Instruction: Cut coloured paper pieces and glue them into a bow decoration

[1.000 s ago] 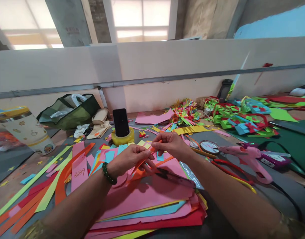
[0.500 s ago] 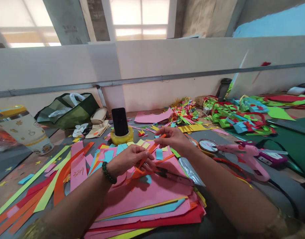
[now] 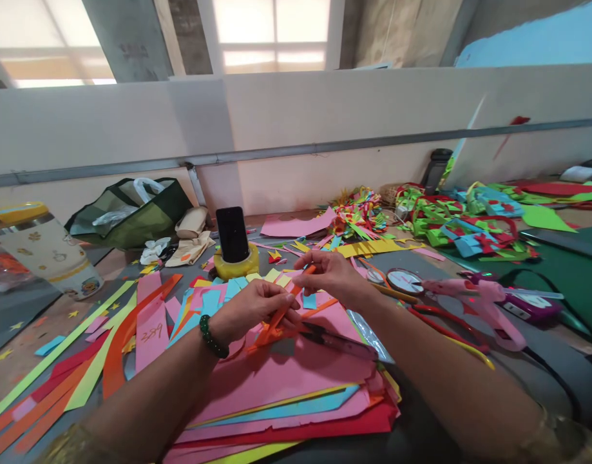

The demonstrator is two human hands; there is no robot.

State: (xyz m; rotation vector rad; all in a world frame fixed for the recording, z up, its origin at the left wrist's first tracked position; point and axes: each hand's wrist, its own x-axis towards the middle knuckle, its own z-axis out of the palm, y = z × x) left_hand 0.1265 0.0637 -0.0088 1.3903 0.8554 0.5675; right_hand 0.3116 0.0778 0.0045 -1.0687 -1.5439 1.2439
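Note:
A narrow orange paper strip (image 3: 280, 316) is stretched between both hands above a stack of coloured paper sheets (image 3: 286, 393). My left hand (image 3: 254, 309), with a green bead bracelet at the wrist, pinches the strip's lower end. My right hand (image 3: 330, 276) pinches its upper end, a little farther away and to the right. Dark-handled scissors (image 3: 337, 343) lie on the pink top sheet just under the hands.
A phone stands in a yellow tape roll (image 3: 236, 261) behind the hands. A pink glue gun (image 3: 479, 303) and a tape measure (image 3: 404, 281) lie at the right. Folded paper pieces (image 3: 462, 225) pile at the back right, long strips (image 3: 83, 361) at the left, a green bag (image 3: 131, 216) behind.
My right hand slid along the orange strip, up and away and then slightly back, while my left hand kept its pinch in place.

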